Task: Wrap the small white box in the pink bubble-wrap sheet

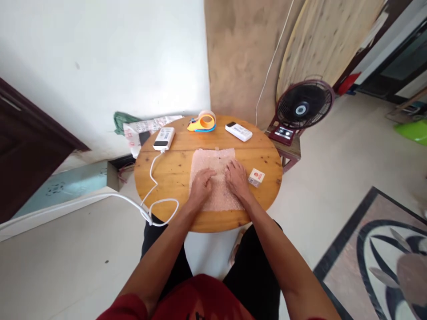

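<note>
A sheet of pinkish, see-through bubble wrap [218,198] lies flat on the round wooden table [176,173] in front of me. My left hand [202,184] rests on its left part, fingers lying loosely on the surface and pointing inward. On the right part, my right hand [237,178] presses down with the fingers spread. Neither hand lifts anything. Just right of my right hand stands a small white and tan box [256,177] with a red mark.
Toward the back sit an orange and blue tape dispenser [203,122] and a white device [238,131]. A second white device [164,138] at left trails a white cable [151,171] past the table's edge. A dark red fan [302,106] stands on a stool at right.
</note>
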